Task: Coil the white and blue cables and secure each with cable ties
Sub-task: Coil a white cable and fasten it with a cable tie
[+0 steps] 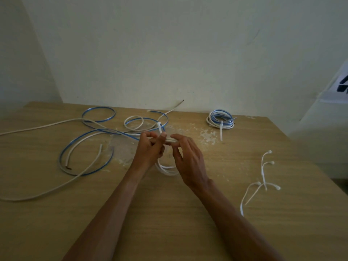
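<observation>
**While one bundle lies tied, a second gets its tie**

As the small white coil (166, 169) is lifted just off the table (188, 232), both hands close on its far edge, probably so the loops cannot spring apart.

- Left hand (148, 149): fingers curled, thumb up, pinching a cable tie (160, 127) whose head pokes up above the knuckles. Whether the tail is through the head yet, cannot tell; fingers hide it.
- Right hand (188, 159): forefinger and thumb nipped on the coil's strands beside the left thumb, other fingers loose. Looks like a steadying hold, keeping the turns stacked for the tie.
- Coil's near loops hang below and between the wrists, unsupported.

Round about:
- Finished coil (220, 119), white and blue together, at the back right, well apart, its tie tail trailing toward the person.
- Spare ties (263, 178) lie on the right, near the right forearm; easy reach for that hand.
- Loose cables (84, 147), blue and white, sprawl in wide curves across the left half, not yet coiled.

Judgement: tying step in hand; a good deal of cable left to do.
</observation>
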A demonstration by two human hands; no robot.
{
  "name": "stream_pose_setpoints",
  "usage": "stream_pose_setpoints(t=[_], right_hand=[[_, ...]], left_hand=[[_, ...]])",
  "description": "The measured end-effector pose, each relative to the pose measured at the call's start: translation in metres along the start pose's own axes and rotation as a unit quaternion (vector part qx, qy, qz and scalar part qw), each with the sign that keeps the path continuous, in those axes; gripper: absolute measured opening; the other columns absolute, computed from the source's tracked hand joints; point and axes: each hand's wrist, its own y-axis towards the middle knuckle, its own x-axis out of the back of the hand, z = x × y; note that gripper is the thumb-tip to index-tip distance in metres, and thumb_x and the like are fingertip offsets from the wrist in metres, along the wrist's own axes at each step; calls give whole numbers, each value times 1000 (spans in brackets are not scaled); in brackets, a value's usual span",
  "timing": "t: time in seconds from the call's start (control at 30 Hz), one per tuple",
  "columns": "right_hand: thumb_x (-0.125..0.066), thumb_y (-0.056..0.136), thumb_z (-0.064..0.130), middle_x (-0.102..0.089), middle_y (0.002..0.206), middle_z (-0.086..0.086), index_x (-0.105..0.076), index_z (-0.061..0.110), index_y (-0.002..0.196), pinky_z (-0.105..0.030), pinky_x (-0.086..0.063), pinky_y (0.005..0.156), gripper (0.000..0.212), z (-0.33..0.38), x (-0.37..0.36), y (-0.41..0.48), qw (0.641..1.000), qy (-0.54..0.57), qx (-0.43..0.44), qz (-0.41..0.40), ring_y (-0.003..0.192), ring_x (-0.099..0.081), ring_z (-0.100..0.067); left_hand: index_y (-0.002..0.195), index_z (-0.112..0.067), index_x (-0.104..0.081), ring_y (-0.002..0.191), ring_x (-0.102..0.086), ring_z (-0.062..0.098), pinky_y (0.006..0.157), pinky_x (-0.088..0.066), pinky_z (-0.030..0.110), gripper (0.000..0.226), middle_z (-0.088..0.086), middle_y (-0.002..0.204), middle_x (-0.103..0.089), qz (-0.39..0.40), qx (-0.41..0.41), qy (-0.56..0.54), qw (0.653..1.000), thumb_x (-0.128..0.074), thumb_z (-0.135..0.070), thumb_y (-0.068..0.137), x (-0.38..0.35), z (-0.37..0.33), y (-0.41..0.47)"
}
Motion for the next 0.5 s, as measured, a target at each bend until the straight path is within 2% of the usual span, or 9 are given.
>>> stream_pose_setpoints(t=[0.1,0.17,0.27,0.33,0.43,0.5], right_hand=[[-62,93,4,-69,115,-9,-64,2,118,-35,-50,98,25,1,-2,-2,1000,3,10,10,117,-61,-22],[-65,92,5,-70,116,-5,-67,7,106,-37,-48,101,14,2,-3,-1,999,19,25,11,120,-60,-21],[-69,90,5,-72,102,1,-70,12,95,-40,-53,87,9,3,1,4,998,66,23,1,103,-65,-16],[-67,90,10,-73,98,4,-71,14,94,-39,-53,85,7,4,7,6,997,73,21,1,97,-66,-15],[-69,89,16,-74,96,6,-72,16,91,-40,-49,95,4,5,10,5,997,67,27,16,96,-67,-14],[-72,87,15,-74,95,7,-73,17,90,-38,-42,104,3,5,9,3,998,55,33,25,94,-68,-12]], left_hand=[[106,15,-54,58,-53,13,51,-41,24,38,14,72,-55,-9,4,-26,1000,-64,-21,98,8,7,7],[101,19,-55,57,-47,14,49,-35,23,37,13,69,-49,6,-11,-26,1000,-61,-17,100,16,10,10],[110,15,-62,61,-46,13,47,-34,20,30,11,72,-50,23,12,-77,997,-59,-13,100,17,11,11],[119,9,-63,62,-48,10,47,-33,18,29,6,75,-54,39,45,-138,989,-58,-10,99,13,9,8],[120,5,-66,62,-48,8,47,-33,18,30,-1,74,-61,34,70,-187,979,-62,-13,96,13,8,7],[113,3,-69,62,-48,10,49,-34,20,25,-1,70,-62,5,44,-148,988,-65,-14,95,18,11,9]])
